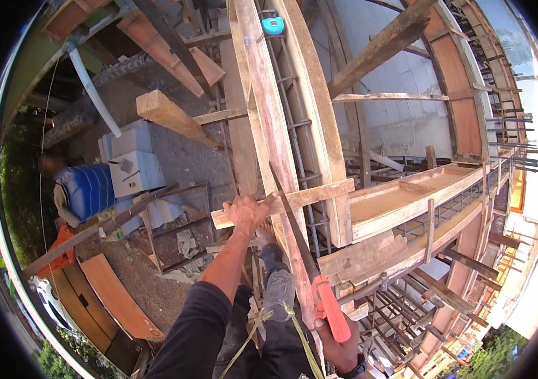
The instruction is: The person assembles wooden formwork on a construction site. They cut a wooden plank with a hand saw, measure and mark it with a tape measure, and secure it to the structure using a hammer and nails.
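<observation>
My left hand (248,212) is closed around a pale wooden strip (319,192) near its left end, and the strip lies crosswise over the long formwork boards. In my right hand (338,347), at the lower middle, is a handsaw (332,309) with a red-orange handle. Its long dark blade (298,235) slants up and left, crossing the strip just right of my left hand. Whether the teeth bite into the wood cannot be told. Under the strip runs a long plank (275,120), with steel reinforcing bars (294,120) in the channel beside it.
A teal tape measure (272,25) rests at the channel's far end. Timber props and a thick post (379,47) stand around. Far below left are a blue barrel (89,189), a white box (135,172) and a person (60,189). Rebar ends (521,151) jut out at right.
</observation>
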`<state>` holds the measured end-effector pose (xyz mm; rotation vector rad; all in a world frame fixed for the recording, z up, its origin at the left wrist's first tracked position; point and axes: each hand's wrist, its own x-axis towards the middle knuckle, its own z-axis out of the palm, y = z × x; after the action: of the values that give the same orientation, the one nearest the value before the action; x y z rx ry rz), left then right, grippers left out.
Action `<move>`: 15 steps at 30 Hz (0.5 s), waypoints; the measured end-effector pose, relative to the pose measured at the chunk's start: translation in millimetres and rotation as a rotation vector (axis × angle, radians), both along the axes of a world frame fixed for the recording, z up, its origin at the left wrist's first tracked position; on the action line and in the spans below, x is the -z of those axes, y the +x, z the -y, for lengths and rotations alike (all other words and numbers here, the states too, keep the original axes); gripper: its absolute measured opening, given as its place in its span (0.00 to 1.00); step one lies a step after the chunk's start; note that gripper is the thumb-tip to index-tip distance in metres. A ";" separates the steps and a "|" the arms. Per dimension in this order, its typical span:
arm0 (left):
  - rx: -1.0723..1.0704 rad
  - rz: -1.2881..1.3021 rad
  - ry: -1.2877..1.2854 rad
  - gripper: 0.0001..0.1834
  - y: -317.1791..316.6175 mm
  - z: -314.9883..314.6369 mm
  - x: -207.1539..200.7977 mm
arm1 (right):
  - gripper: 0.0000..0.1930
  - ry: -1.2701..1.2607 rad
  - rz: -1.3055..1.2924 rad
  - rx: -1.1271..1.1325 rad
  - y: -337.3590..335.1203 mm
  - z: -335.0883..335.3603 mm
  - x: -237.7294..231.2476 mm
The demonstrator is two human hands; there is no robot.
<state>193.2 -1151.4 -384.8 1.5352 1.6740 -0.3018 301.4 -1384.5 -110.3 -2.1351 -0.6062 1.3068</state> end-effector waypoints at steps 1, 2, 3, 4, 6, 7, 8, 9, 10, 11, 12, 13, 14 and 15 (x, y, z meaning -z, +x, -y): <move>-0.012 0.021 0.006 0.35 -0.7 -0.5 0.9 | 0.16 -0.036 0.006 -0.015 2.1 -8.9 -0.7; -0.008 0.017 -0.001 0.35 -0.8 0.3 3.6 | 0.16 -0.071 0.013 -0.030 3.2 -13.8 -1.2; -0.008 0.010 -0.007 0.34 -2.0 0.2 4.4 | 0.16 -0.061 -0.005 -0.023 3.0 -14.3 0.4; -0.007 0.003 -0.012 0.34 -2.3 -0.2 5.1 | 0.16 -0.052 -0.022 -0.016 2.9 -13.8 4.4; 0.004 0.003 -0.032 0.34 -2.8 -1.7 1.0 | 0.15 -0.036 -0.023 -0.008 3.1 -9.9 14.0; 0.010 0.002 -0.042 0.34 -3.0 -1.7 -2.0 | 0.14 -0.030 -0.008 -0.007 3.1 -6.5 19.8; 0.013 0.003 -0.035 0.34 -3.1 -0.7 -2.7 | 0.14 -0.024 0.008 -0.005 3.1 -4.2 23.4; 0.017 0.004 -0.030 0.34 -2.6 -0.2 -2.6 | 0.13 0.001 0.006 0.022 2.2 -5.0 25.3; 0.022 0.004 -0.025 0.34 -2.0 0.1 -2.4 | 0.13 0.027 0.005 0.049 0.0 -6.5 27.1; 0.023 0.003 -0.022 0.34 -1.3 -0.4 -2.4 | 0.12 0.053 0.003 0.076 -1.6 -7.7 28.3; 0.023 0.001 -0.020 0.35 -0.9 -0.5 -2.7 | 0.12 0.040 -0.009 0.079 -2.0 -7.6 28.7; 0.025 -0.001 -0.018 0.35 -0.2 -0.6 -2.6 | 0.11 0.027 -0.021 0.082 -2.3 -7.3 29.0; 0.028 -0.011 -0.020 0.35 0.6 -0.8 -1.4 | 0.11 0.015 -0.032 0.085 -2.0 -6.5 29.0; 0.031 -0.022 -0.021 0.36 0.8 -2.6 -0.1 | 0.11 0.016 -0.018 0.068 -2.3 -5.4 28.5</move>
<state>194.0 -1148.9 -384.7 1.5484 1.6600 -0.3528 299.1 -1379.1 -138.8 -2.1104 -0.5307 1.2789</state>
